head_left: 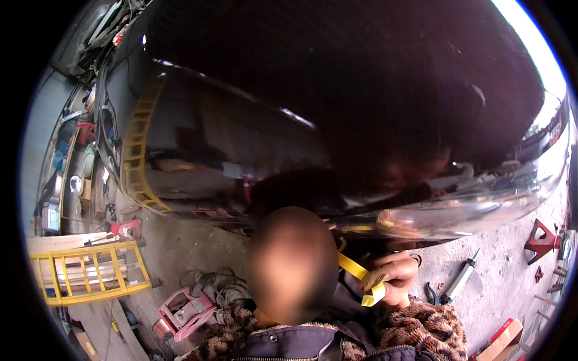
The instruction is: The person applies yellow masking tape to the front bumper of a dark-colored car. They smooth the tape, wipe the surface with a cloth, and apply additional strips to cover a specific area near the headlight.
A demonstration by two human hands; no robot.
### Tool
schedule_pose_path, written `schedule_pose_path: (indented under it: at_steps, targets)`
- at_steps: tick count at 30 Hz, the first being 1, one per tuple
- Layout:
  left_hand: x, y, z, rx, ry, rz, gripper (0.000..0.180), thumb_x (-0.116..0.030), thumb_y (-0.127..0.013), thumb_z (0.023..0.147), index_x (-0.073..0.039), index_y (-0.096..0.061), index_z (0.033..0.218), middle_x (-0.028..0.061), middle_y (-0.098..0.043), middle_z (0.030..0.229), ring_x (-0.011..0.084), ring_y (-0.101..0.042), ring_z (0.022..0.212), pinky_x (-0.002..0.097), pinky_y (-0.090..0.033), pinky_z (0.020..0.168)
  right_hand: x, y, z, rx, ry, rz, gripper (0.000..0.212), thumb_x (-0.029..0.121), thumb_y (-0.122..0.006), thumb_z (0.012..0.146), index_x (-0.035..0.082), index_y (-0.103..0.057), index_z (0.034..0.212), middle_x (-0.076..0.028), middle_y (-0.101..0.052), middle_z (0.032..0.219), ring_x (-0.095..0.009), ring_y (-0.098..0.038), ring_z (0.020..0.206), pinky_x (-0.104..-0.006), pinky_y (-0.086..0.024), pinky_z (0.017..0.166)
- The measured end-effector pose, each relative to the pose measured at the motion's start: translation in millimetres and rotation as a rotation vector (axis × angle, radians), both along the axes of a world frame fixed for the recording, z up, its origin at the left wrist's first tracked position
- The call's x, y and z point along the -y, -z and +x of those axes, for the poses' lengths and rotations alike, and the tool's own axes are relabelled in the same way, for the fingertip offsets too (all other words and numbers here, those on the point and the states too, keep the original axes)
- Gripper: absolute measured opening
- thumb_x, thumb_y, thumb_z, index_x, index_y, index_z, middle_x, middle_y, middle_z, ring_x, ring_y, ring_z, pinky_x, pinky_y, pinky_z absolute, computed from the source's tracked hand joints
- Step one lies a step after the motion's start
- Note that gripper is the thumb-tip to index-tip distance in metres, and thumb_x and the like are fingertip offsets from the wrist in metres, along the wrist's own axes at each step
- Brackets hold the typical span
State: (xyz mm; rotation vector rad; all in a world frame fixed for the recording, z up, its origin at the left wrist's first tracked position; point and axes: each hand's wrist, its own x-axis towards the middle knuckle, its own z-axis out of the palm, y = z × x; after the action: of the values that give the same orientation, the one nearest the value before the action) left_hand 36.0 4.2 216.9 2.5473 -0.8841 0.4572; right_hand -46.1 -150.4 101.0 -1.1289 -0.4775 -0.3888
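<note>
A large, dark, glossy curved panel (361, 108), which looks like a vehicle's bodywork, fills the upper middle of the head view. Just under its lower edge, my right hand (397, 274) is closed on a yellow strip (354, 265), with a short end hanging below the fingers. The strip runs up and left toward the panel's lower edge. My left sleeve (227, 325) of brown patterned fleece leads toward a blurred oval, and my left hand and its fingers are hidden around there.
On the concrete floor at right lie a caulking gun (462, 278), a red stand (540, 242) and a red and tan box (501, 342). At left are a yellow ladder (72, 299) and a red floor machine (183, 314). Cluttered shelving (72, 168) lines the far left.
</note>
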Motion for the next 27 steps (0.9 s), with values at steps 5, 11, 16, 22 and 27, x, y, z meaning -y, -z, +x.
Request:
schedule_pose_path:
  at_steps: [5,11,16,22,27]
  targets:
    - [-29,42,-7,-0.185,0.013,-0.074,0.025,-0.012,-0.063,0.087,-0.002,-0.062,0.11,0.0123,-0.065,0.104,0.0255,-0.064,0.096,0.0342,-0.053,0.085,-7,0,1,-0.023,0.058,0.037,0.031,0.02,-0.07,0.093,-0.01,-0.067,0.083,-0.021,-0.071,0.078,-0.03,-0.073,0.07,-0.0362,-0.06,0.064]
    - [-30,50,-5,-0.103,0.072,-0.191,0.023,-0.013,-0.066,0.087,-0.002,-0.063,0.106,0.0124,-0.066,0.1,0.026,-0.065,0.091,0.0347,-0.053,0.08,-27,-5,-5,-0.201,0.229,0.235,0.034,0.027,-0.073,0.092,-0.003,-0.058,0.08,-0.018,-0.067,0.078,-0.022,-0.065,0.059,-0.0317,-0.054,0.052]
    - [-32,50,-4,-0.061,0.106,-0.299,0.021,-0.014,-0.068,0.086,-0.003,-0.063,0.103,0.0126,-0.066,0.097,0.0264,-0.065,0.087,0.0351,-0.053,0.076,-25,-3,-7,-0.314,0.142,0.153,0.029,0.022,-0.071,0.093,-0.005,-0.062,0.09,-0.017,-0.067,0.082,-0.015,-0.058,0.054,-0.024,-0.044,0.045]
    - [-34,60,-6,-0.016,0.159,-0.388,0.02,-0.015,-0.07,0.085,-0.003,-0.064,0.1,0.0128,-0.067,0.093,0.0268,-0.066,0.082,0.0356,-0.052,0.07,-46,-20,-9,-0.455,0.033,0.126,0.021,0.016,-0.061,0.101,-0.004,-0.064,0.094,-0.001,-0.055,0.067,-0.005,-0.044,0.05,-0.0211,-0.031,0.042]
    - [-41,59,-6,0.047,0.174,-0.452,0.019,-0.016,-0.072,0.085,-0.003,-0.064,0.097,0.0129,-0.068,0.09,0.0272,-0.067,0.077,0.036,-0.052,0.066,-55,-32,-3,-0.488,0.072,0.131,0.025,0.02,-0.061,0.102,-0.002,-0.063,0.089,0.001,-0.051,0.061,-0.004,-0.041,0.046,-0.0213,-0.029,0.041]
